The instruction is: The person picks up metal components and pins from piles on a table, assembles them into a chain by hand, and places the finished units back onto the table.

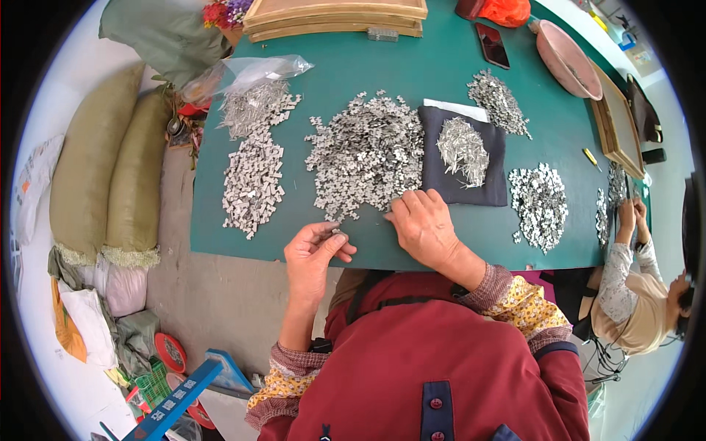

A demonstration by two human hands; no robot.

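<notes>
My left hand [312,253] is just in front of the large middle pile of small silvery metal pieces [368,151]. Its thumb and fingers pinch one small metal piece [336,231]. At the pile's near right edge, my right hand [426,229] rests with its fingers curled under; whatever they hold is hidden. A dark folded cloth [489,192] lies beyond the right hand, bearing a heap of thin metal pins [462,151]. Left of the middle pile, another pile of flat metal pieces [254,180] spreads out, with more pins [254,106] behind it beside a clear plastic bag [272,67].
Farther right on the green table [412,66] are more piles of metal pieces [539,206], a phone [491,45], a pink basin [566,59] and a yellow-handled tool [590,156]. Wooden trays [331,15] stand at the back. Another person [632,294] works at the right end.
</notes>
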